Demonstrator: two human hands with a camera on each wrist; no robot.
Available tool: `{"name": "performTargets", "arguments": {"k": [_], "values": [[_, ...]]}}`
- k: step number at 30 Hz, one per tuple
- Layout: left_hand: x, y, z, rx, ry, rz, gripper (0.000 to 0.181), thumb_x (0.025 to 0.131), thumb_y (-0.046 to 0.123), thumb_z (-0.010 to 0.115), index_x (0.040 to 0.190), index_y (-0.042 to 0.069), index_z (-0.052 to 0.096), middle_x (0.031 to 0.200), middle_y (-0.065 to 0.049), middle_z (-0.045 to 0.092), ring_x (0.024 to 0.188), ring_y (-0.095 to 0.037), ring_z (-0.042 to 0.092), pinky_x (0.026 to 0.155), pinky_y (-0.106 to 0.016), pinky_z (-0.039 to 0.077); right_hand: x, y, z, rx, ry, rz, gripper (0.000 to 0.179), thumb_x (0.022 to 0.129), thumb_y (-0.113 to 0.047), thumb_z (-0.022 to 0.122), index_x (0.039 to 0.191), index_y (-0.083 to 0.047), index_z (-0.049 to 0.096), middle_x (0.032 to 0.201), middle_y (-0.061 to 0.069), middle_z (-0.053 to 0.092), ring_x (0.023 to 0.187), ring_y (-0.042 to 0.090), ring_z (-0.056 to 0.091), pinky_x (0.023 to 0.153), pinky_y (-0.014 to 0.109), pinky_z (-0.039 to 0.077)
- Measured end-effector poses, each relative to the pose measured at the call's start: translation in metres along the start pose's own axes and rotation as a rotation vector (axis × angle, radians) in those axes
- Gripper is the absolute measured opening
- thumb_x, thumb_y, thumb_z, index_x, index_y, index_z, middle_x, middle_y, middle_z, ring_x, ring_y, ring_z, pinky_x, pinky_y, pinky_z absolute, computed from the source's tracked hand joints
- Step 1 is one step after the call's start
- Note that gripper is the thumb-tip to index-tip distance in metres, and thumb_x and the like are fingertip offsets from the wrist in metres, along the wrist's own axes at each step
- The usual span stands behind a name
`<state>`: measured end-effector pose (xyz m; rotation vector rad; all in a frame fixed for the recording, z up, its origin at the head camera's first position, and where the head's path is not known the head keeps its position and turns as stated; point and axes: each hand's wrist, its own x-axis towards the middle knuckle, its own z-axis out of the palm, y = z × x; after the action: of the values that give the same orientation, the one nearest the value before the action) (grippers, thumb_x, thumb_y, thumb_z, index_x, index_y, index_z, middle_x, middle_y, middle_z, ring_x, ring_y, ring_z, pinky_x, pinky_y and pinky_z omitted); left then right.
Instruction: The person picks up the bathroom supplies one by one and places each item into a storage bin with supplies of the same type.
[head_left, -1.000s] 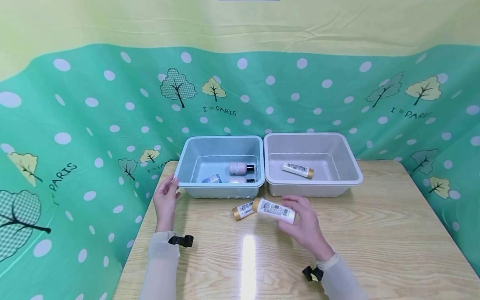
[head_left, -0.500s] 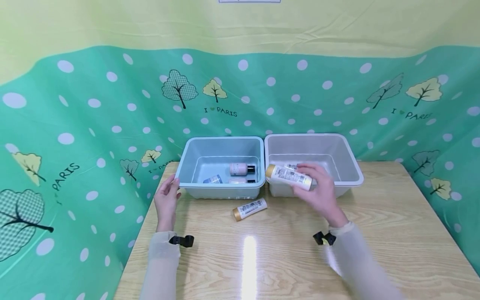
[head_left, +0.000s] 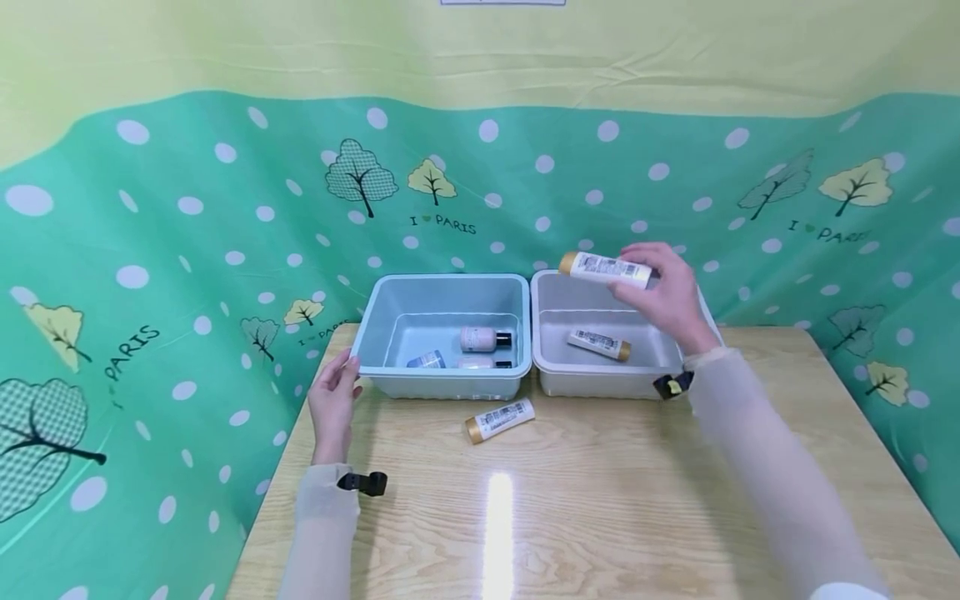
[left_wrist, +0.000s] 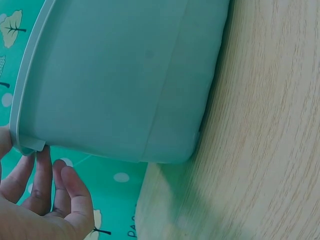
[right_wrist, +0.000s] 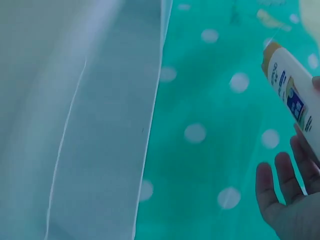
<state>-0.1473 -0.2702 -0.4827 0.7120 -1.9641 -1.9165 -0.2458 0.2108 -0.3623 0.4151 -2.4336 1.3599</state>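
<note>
My right hand point(head_left: 663, 287) grips a white bottle with a gold cap point(head_left: 606, 269) high over the back of the grey bin point(head_left: 622, 368). In the right wrist view the bottle point(right_wrist: 290, 85) lies between thumb and fingers, its cap end sticking out. A similar gold-capped bottle point(head_left: 598, 343) lies inside the grey bin. My left hand point(head_left: 333, 400) pinches the front left corner of the light blue bin's rim point(head_left: 442, 372). In the left wrist view, the thumb is at the rim and fingertips point(left_wrist: 44, 155) are under its lip. Another gold-capped bottle point(head_left: 501, 420) lies on the table before the bins.
Inside the blue bin lie a pink bottle with a black cap point(head_left: 478, 338), a second pale pink one point(head_left: 476, 362) and a blue-labelled item point(head_left: 427, 359). Both bins stand side by side on the wooden table point(head_left: 600, 500), against a green dotted curtain point(head_left: 525, 192).
My right hand has carried the white bottle up and away from the table, over the grey bin. The left hand has stayed at the blue bin's corner.
</note>
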Motion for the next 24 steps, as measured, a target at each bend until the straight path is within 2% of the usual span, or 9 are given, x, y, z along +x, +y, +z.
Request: {"name": "performTargets", "arguments": {"k": [6,10,13,20,24], "values": [[0.000,0.000,0.000,0.003,-0.002,0.000,0.051,0.092,0.046,0.070,0.136,0.020,0.064,0.127,-0.004,0.063,0.107,-0.014,0.060,0.090,-0.034,0.052,0.036,0.024,-0.009,-0.073,-0.085,0.059,0.045,0.082,-0.019,0.080,0.122,-0.001,0.068,0.132,0.012,0.057,0.113,0.027,0.049,0.080,0.033,0.045],[0.001,-0.001,0.000,-0.006,0.006,0.010,0.049,0.092,0.044,0.071,0.134,0.020,0.066,0.123,-0.004,0.065,0.105,-0.014,0.061,0.084,-0.028,0.054,0.047,0.040,-0.005,-0.091,-0.171,0.109,0.050,0.085,-0.023,0.079,0.127,0.000,0.065,0.134,0.015,0.054,0.113,0.031,0.049,0.082,0.037,0.044],[0.001,-0.001,0.000,-0.009,0.008,0.014,0.049,0.092,0.044,0.072,0.133,0.020,0.066,0.122,-0.004,0.065,0.104,-0.014,0.062,0.085,-0.030,0.054,0.052,0.052,0.001,-0.096,-0.231,0.125,0.049,0.085,-0.023,0.078,0.126,0.002,0.063,0.131,0.017,0.054,0.110,0.033,0.050,0.082,0.041,0.044],[0.000,-0.003,0.000,0.006,-0.003,-0.004,0.052,0.091,0.048,0.070,0.136,0.021,0.064,0.131,-0.004,0.061,0.110,-0.016,0.059,0.098,-0.044,0.049,0.060,0.072,0.019,-0.234,-0.396,0.072,0.044,0.081,-0.019,0.081,0.117,0.002,0.066,0.116,0.017,0.061,0.100,0.031,0.055,0.079,0.042,0.048],[0.001,-0.002,-0.001,0.014,-0.006,0.005,0.054,0.091,0.050,0.069,0.137,0.022,0.063,0.135,-0.004,0.060,0.112,-0.017,0.058,0.097,-0.041,0.050,0.059,0.077,0.030,-0.361,-0.512,0.005,0.042,0.077,-0.016,0.080,0.111,0.005,0.069,0.110,0.018,0.063,0.094,0.031,0.056,0.077,0.044,0.050]]}}
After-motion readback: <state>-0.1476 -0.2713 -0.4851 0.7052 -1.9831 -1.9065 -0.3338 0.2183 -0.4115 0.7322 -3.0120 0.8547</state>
